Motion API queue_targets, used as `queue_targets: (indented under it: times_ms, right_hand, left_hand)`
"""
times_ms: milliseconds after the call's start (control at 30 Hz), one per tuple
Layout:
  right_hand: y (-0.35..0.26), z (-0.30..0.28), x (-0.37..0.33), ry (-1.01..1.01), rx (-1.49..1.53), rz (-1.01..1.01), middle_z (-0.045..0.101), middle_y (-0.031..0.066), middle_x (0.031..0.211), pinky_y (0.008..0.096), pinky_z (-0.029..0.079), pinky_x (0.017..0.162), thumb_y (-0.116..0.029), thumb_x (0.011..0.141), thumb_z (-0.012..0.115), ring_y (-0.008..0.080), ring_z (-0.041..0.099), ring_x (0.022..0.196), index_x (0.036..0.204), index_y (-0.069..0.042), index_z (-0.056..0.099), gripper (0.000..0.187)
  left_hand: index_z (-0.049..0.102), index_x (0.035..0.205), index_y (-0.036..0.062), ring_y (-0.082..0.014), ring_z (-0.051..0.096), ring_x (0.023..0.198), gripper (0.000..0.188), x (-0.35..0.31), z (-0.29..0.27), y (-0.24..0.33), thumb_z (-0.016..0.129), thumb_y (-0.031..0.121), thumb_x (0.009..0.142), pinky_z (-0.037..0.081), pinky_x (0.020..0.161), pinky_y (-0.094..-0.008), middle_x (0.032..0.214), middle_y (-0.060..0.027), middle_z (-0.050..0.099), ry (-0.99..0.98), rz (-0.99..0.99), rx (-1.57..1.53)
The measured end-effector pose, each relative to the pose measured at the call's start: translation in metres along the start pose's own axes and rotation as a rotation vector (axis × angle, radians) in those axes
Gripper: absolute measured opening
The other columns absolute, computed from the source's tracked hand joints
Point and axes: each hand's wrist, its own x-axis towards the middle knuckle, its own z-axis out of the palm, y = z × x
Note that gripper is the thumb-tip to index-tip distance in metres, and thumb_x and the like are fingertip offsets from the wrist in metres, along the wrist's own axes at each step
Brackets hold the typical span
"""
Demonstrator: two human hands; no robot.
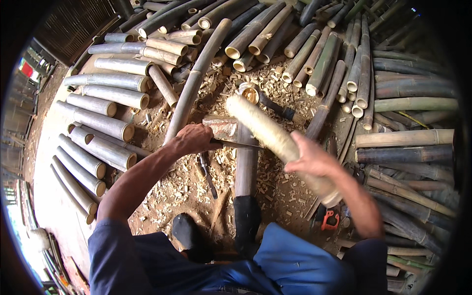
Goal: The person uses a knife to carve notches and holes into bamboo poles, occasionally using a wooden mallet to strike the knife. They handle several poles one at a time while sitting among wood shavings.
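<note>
My left hand [192, 139] is closed round the handle of a knife [238, 144] with a narrow dark blade, which points right. The tip of the blade reaches the side of a pale, scraped bamboo length [260, 125]. My right hand [314, 156], a little blurred, grips that bamboo near its lower end, so it slants from upper left to lower right. Beneath the blade runs a grey bamboo pole [246, 172], its near end at my dark-covered foot [247, 219]. A reddish-brown block [220, 127] sits beside the pole, just beyond the knife.
Cut bamboo lengths lie in rows at left [105, 123], far side and right [413, 103]. One long bamboo pole [196, 78] slants past my left hand. Wood chips [275, 187] cover the ground. A dark slim tool [208, 176] and an orange handle [330, 220] lie nearby.
</note>
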Motion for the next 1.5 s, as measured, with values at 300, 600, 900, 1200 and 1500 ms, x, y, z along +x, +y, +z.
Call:
queue_targets:
  times_ms: [300, 600, 900, 1200, 1500]
  right_hand:
    - [-0.039, 0.004, 0.001, 0.904, 0.575, -0.682, 0.057, 0.0171, 0.108, 0.0368, 0.060, 0.071, -0.012, 0.072, 0.074, 0.0245, 0.064, 0.088, 0.130, 0.001, 0.041, 0.067]
    - [-0.077, -0.083, -0.035, 0.297, 0.326, -0.300, 0.058, 0.0215, 0.126, 0.0383, 0.059, 0.090, -0.016, 0.072, 0.079, 0.0290, 0.066, 0.105, 0.144, 0.005, 0.036, 0.087]
    - [-0.022, 0.050, 0.033, 0.120, -0.068, 0.016, 0.054, 0.0250, 0.132, 0.0410, 0.054, 0.103, -0.015, 0.067, 0.085, 0.0314, 0.059, 0.119, 0.143, 0.008, 0.037, 0.093]
    - [-0.089, -0.089, -0.042, 0.622, 0.503, -0.573, 0.058, 0.0187, 0.113, 0.0342, 0.060, 0.077, -0.027, 0.075, 0.079, 0.0233, 0.065, 0.090, 0.129, 0.004, 0.048, 0.069]
    - [-0.041, 0.011, 0.020, -0.014, 0.140, 0.053, 0.061, 0.0221, 0.116, 0.0442, 0.056, 0.094, -0.014, 0.068, 0.083, 0.0315, 0.066, 0.101, 0.130, 0.005, 0.045, 0.075]
  left_hand:
    - [0.076, 0.077, 0.0093, -0.0166, 0.055, 0.042, 0.052, 0.000, -0.003, 0.001, 0.066, 0.059, 0.089, 0.048, 0.045, -0.0352, 0.052, -0.0032, 0.061, -0.088, -0.049, -0.055]
    - [0.076, 0.075, 0.0112, -0.0164, 0.058, 0.044, 0.054, -0.005, -0.001, -0.015, 0.066, 0.062, 0.087, 0.050, 0.047, -0.0364, 0.056, -0.0029, 0.064, -0.181, -0.080, -0.027]
    - [0.077, 0.083, 0.0134, -0.0119, 0.055, 0.045, 0.049, 0.014, -0.008, -0.006, 0.061, 0.060, 0.090, 0.049, 0.045, -0.0312, 0.058, 0.0009, 0.063, -0.307, -0.094, -0.087]
    - [0.075, 0.075, 0.0118, -0.0160, 0.058, 0.048, 0.058, 0.007, -0.002, -0.010, 0.062, 0.067, 0.086, 0.051, 0.052, -0.0372, 0.059, -0.0012, 0.064, -0.310, -0.128, -0.083]
    - [0.076, 0.083, 0.0110, -0.0092, 0.056, 0.052, 0.049, 0.017, -0.007, -0.011, 0.064, 0.058, 0.092, 0.046, 0.052, -0.0311, 0.070, -0.0023, 0.071, -0.561, -0.184, -0.355]
